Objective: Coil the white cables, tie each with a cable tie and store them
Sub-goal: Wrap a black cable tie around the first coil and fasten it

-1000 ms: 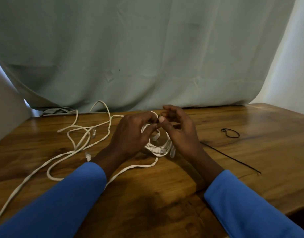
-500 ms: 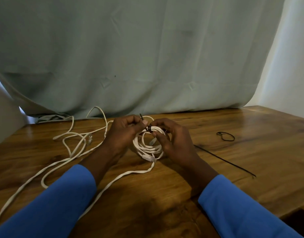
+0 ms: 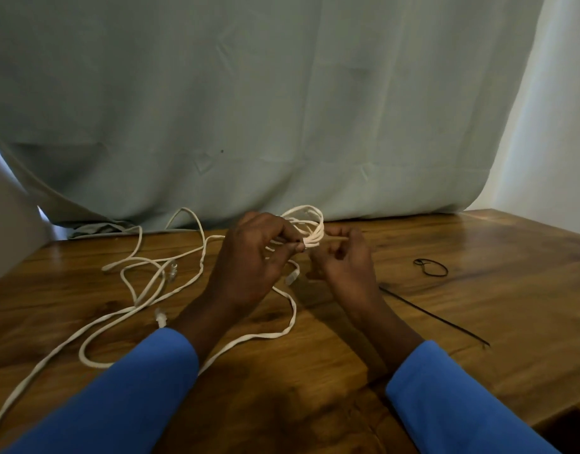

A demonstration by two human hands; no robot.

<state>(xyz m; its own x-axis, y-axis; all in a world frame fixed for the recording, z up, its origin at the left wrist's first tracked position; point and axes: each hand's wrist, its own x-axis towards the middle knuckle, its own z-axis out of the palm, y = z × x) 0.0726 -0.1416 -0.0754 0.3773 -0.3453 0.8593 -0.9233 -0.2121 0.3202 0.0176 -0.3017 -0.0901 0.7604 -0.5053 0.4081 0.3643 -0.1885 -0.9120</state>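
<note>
Just above the wooden table (image 3: 478,257), pinching the white cable coil (image 3: 316,239) at its bunched strands with left hand (image 3: 249,263) thumb and forefinger, likely so loops cannot spring apart. Curling right hand (image 3: 344,260) fingers just beside; cannot tell what gets pinched. Leaving black cable tie (image 3: 432,316) near, ready.

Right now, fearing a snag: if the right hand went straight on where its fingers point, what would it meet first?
Probably the coiled white cable bundle pinched in the left hand; depth unclear.
</note>
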